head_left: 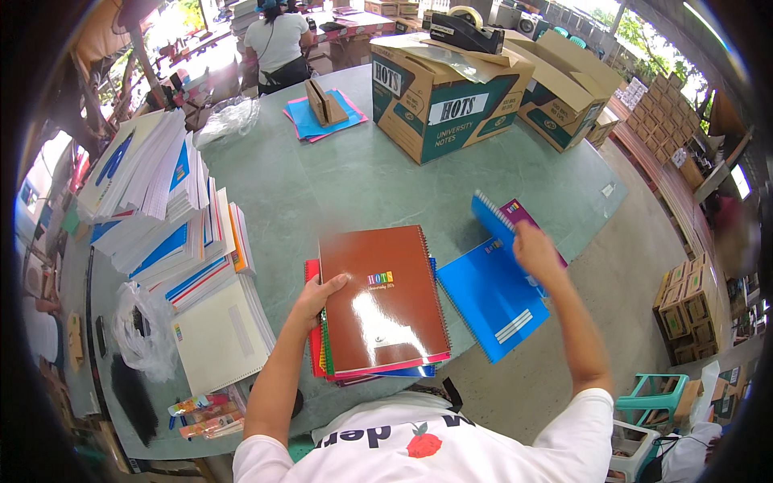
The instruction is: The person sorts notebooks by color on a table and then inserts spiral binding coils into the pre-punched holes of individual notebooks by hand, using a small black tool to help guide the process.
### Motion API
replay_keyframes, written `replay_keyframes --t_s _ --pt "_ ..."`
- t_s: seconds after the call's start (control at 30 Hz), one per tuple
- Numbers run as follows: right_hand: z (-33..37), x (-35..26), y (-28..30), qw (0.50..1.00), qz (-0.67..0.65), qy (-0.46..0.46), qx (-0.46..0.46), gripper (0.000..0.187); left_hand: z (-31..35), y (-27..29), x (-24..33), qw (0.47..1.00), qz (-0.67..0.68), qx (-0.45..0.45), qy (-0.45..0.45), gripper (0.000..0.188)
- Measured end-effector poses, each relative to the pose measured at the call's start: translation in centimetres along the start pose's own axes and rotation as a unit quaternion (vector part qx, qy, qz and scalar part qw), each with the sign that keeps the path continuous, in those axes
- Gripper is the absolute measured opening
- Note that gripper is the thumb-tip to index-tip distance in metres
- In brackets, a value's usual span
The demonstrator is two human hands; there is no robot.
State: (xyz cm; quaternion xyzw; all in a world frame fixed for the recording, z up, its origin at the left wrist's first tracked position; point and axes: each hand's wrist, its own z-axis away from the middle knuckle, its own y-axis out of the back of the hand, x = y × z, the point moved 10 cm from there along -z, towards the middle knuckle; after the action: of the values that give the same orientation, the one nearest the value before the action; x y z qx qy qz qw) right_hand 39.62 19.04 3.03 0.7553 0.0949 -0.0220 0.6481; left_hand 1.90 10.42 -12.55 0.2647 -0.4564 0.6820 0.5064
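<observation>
A stack of spiral notebooks lies in front of me, with a glossy brown notebook (378, 314) on top and red, pink, green, yellow and blue edges beneath. At its left edge is my left hand (316, 302), thumb on the brown cover, other fingers mostly hidden along the side. To the right, my right hand (533, 251) is closed on a blue spiral notebook (490, 216), which is tilted up. Below it another blue notebook (493, 310) lies at the table edge, partly past it. Behind the hand shows part of a purple notebook (515, 211).
Tall stacks of notebooks (181, 213) stand left on the green table (322, 181), near a plastic bag (145, 326). Farther back are a wooden holder (326, 105), a carton (451, 105) with a tape dispenser (465, 32), and an open carton (555, 101). A person (274, 48) is beyond.
</observation>
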Motion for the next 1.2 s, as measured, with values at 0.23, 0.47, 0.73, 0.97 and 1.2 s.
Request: replay_keyframes --t_s 0.23,0.47,0.73,0.97,1.2 --pt "-1.6 -16.4 16.1 0.942 -0.142 0.303 0.012 0.024 -0.1 1.2 0.0 0.999 0.000 0.020 -0.028 0.059" --pt "7.7 -31.4 1.0 0.870 -0.071 0.479 0.091 0.034 1.5 -0.8 0.8 0.981 0.161 -0.110 0.013 0.103" --pt "2.6 -14.2 -8.8 0.904 -0.398 0.149 0.042 0.038 1.9 -0.9 0.7 0.998 0.048 -0.033 -0.032 0.076" --pt "3.5 6.5 -11.1 0.988 0.057 -0.122 -0.070 0.060 6.6 -1.2 2.1 0.988 0.083 -0.006 -0.127 0.077" --pt "-0.4 7.6 -10.8 0.987 0.051 -0.054 -0.140 0.030 6.9 -1.0 2.2 0.988 0.075 -0.004 -0.138 0.075"
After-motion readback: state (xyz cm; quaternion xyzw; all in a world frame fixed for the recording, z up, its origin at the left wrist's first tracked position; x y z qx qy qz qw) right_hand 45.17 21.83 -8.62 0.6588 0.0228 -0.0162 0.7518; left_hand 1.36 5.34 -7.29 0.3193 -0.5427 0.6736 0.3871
